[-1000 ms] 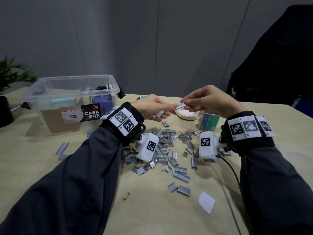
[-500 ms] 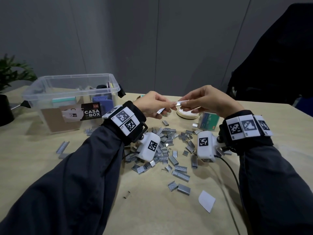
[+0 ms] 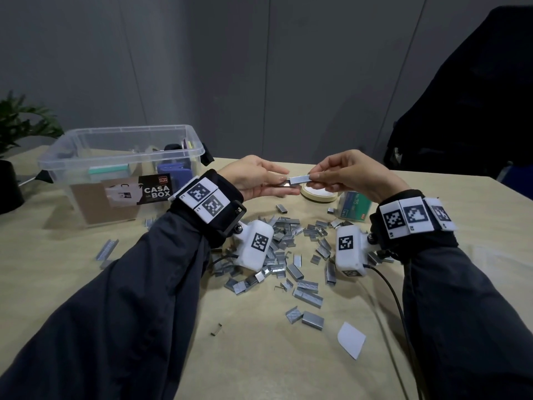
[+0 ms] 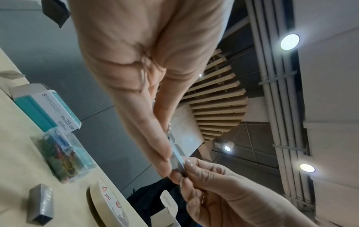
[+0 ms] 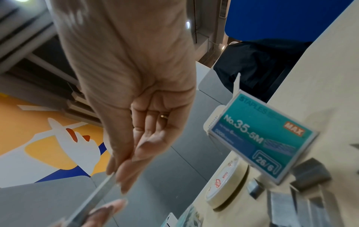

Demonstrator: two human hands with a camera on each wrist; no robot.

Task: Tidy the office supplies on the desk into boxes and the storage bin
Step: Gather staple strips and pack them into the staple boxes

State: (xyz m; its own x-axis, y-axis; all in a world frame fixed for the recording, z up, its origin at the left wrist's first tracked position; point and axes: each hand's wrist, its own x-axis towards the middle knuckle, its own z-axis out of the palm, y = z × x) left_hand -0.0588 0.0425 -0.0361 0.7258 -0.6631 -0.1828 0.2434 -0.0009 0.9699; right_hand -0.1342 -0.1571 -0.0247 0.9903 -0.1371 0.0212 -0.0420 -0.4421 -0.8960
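Seen from the head: a staple strip (image 3: 299, 179) held level above the desk (image 3: 259, 356), pinched at one end by the left hand (image 3: 255, 180) and at the other by the right hand (image 3: 350, 174), over a tape roll (image 3: 318, 194). Below, loose staples (image 3: 291, 249) scattered between the wrists, a paper scrap (image 3: 351, 339) nearer, a clear bin (image 3: 121, 171) at left, a plant (image 3: 20, 125) beyond. Only from the left wrist: a case of coloured clips (image 4: 62, 155) beside the staple box (image 4: 46, 107), ceiling slats and lamps overhead. Only from the right wrist: box lettering "No.35-5M", a ring on a right finger, an orange and blue floor. Grey wall panels behind.
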